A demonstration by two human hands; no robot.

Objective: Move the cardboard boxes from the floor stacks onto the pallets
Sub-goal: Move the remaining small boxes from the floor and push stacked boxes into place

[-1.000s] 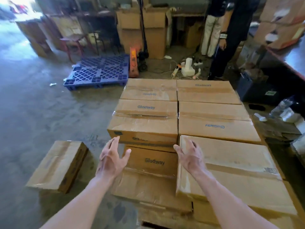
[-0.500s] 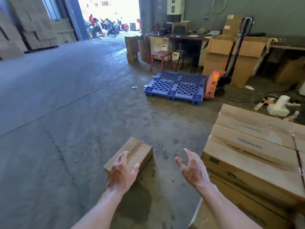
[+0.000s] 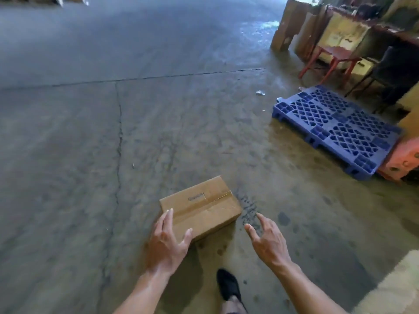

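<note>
- Cardboard box [image 3: 200, 206], taped along its top, lies flat on the concrete floor [image 3: 90, 155], well apart from the blue plastic pallet [image 3: 335, 130] at the floor's right side.
- Left hand [image 3: 169, 243]: fingers spread over the box's near left corner, gripping nothing; whether it touches cannot be told.
- Right hand [image 3: 268, 241]: fingers spread, holding nothing, above the floor just right of the box.
- Black shoe [image 3: 227, 284] stands between the forearms.

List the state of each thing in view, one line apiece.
Cardboard box: closed, taped, lying flat on the floor.
Left hand: open, fingers spread over the box's near corner; contact unclear.
Right hand: open, holding nothing, right of the box.
Blue pallet: flat on the floor, no box on it.
Red stool: upright.
</note>
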